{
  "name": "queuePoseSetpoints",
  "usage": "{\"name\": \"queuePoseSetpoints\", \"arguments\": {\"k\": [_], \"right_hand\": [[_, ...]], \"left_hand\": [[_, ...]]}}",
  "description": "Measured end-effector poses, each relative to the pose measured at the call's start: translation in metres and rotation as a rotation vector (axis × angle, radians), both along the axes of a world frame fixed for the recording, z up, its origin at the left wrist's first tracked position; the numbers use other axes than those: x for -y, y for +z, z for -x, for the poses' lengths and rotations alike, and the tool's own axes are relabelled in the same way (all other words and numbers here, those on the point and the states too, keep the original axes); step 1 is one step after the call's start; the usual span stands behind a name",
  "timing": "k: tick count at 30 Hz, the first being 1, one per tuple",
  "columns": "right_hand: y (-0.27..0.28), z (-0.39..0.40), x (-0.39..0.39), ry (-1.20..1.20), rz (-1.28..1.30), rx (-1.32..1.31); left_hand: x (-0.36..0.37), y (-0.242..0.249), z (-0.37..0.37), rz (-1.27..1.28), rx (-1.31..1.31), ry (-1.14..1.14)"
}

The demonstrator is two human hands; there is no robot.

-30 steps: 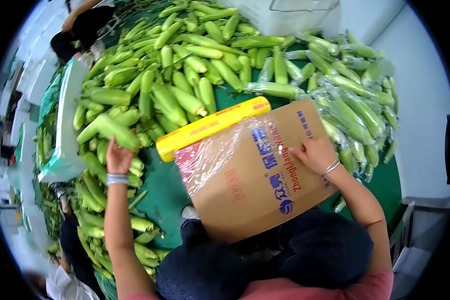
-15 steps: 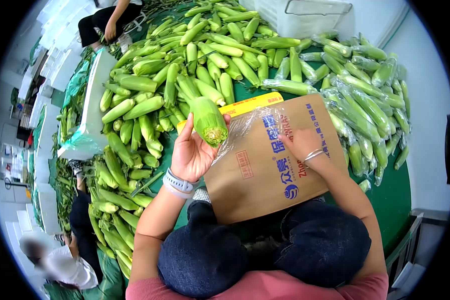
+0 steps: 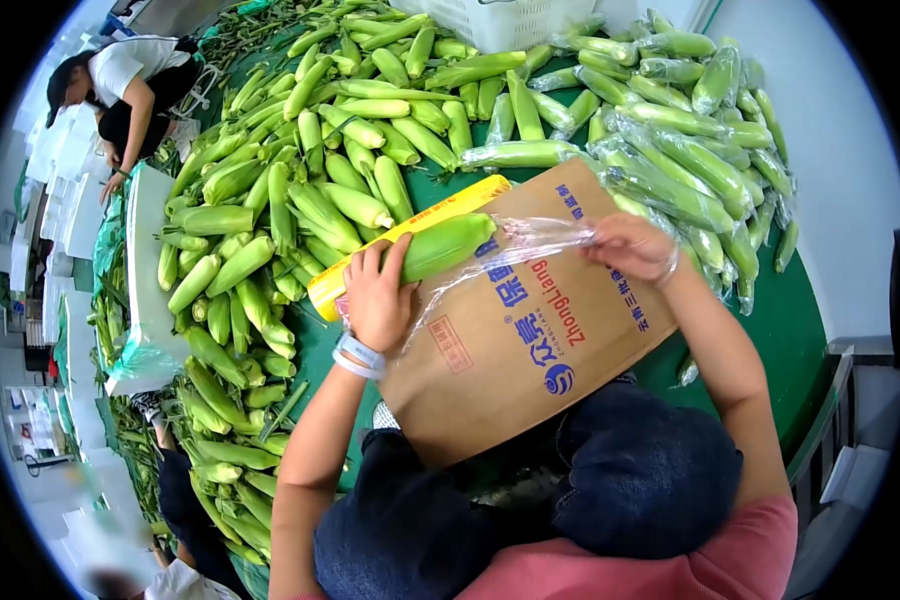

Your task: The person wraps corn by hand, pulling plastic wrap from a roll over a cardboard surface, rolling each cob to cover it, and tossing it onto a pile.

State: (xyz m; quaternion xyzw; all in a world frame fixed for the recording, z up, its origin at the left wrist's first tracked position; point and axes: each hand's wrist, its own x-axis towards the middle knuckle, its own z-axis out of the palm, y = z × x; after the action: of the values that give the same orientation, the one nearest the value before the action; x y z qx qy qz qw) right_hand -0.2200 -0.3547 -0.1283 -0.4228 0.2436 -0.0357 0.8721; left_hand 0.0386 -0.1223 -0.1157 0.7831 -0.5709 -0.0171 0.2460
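My left hand (image 3: pixel 378 295) presses a green corn cob (image 3: pixel 448 245) down onto the clear plastic film (image 3: pixel 530 240) spread over a brown cardboard sheet (image 3: pixel 530 330) on my lap. The cob lies beside the yellow cling-film roll box (image 3: pixel 370 255) at the cardboard's far edge. My right hand (image 3: pixel 630 247) pinches the bunched edge of the film at the cardboard's right side and holds it over the cob's tip.
A big heap of unwrapped corn (image 3: pixel 310 160) covers the green table (image 3: pixel 320 340) to the left and ahead. Wrapped cobs (image 3: pixel 690 160) pile at the right. A white crate (image 3: pixel 510 20) stands at the back. Another person (image 3: pixel 120 80) bends at far left beside white foam boxes (image 3: pixel 145 270).
My left hand picked a cob from the heap, carried it over and laid it on the film. My right hand moved from flat on the cardboard to gripping the film.
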Motion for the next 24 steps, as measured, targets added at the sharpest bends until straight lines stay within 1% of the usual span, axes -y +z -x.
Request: {"name": "queuePoseSetpoints", "arguments": {"k": [1, 2, 4, 6, 7, 8, 9, 10, 11, 12, 13, 14, 16, 17, 18, 19, 20, 22, 24], "right_hand": [[0.013, 0.003, 0.000, -0.173, -0.018, 0.172], [0.025, -0.004, 0.000, -0.174, -0.027, 0.172], [0.052, -0.044, -0.017, -0.070, 0.099, 0.463], [0.049, -0.085, -0.052, 0.088, 0.883, 0.285], [0.028, -0.102, -0.065, 0.112, 1.273, 0.265], [0.008, -0.114, -0.075, 0.128, 1.664, 0.238], [0.002, -0.118, -0.079, 0.128, 1.663, 0.251], [0.001, -0.121, -0.080, 0.046, 1.850, 0.256], [0.000, -0.122, -0.079, -0.042, 2.035, 0.258], [-0.001, -0.122, -0.078, -0.041, 2.034, 0.267], [-0.002, -0.123, -0.077, 0.055, 2.086, 0.220], [-0.002, -0.124, -0.076, 0.158, 2.136, 0.177], [-0.002, -0.125, -0.075, 0.178, 2.165, 0.201], [0.001, -0.124, -0.074, 0.221, 2.155, 0.164], [0.003, -0.122, -0.074, 0.264, 2.143, 0.123], [0.005, -0.117, -0.073, 0.264, 2.159, 0.176], [0.005, -0.110, -0.072, 0.283, 2.166, 0.191], [0.015, -0.086, -0.081, 0.452, 2.119, 0.212], [0.020, -0.065, -0.100, 0.500, 2.119, 0.270]], "left_hand": [[-0.001, 0.001, 0.007, -0.030, -0.016, -0.026], [0.000, 0.003, 0.014, -0.062, -0.032, -0.048], [0.003, 0.005, 0.031, -0.086, 0.070, -0.072], [0.009, 0.006, 0.033, -0.091, 0.010, -0.119], [0.008, 0.005, 0.030, -0.096, 0.016, -0.111], [0.006, 0.004, 0.026, 0.043, -0.033, -0.133], [0.004, 0.003, 0.023, 0.185, -0.082, -0.155], [-0.010, 0.001, 0.024, 0.191, -0.075, -0.145], [-0.033, -0.002, 0.028, 0.214, 0.067, -0.059], [-0.050, 0.001, 0.035, 0.228, 0.206, 0.025], [-0.057, 0.002, 0.045, 0.135, 0.198, 0.059], [-0.064, -0.001, 0.048, 0.010, 0.295, 0.096], [-0.077, -0.020, 0.038, -0.178, 0.443, 0.156], [-0.089, -0.023, 0.031, -0.178, 0.446, 0.174], [-0.102, -0.021, 0.026, -0.348, 0.461, 0.128], [-0.110, -0.012, 0.025, -0.515, 0.467, 0.082], [-0.122, -0.003, 0.031, -0.569, 0.372, 0.142], [-0.147, 0.021, 0.031, -0.615, 0.207, 0.095], [-0.152, 0.058, 0.026, -0.497, -0.483, 0.016]]}}
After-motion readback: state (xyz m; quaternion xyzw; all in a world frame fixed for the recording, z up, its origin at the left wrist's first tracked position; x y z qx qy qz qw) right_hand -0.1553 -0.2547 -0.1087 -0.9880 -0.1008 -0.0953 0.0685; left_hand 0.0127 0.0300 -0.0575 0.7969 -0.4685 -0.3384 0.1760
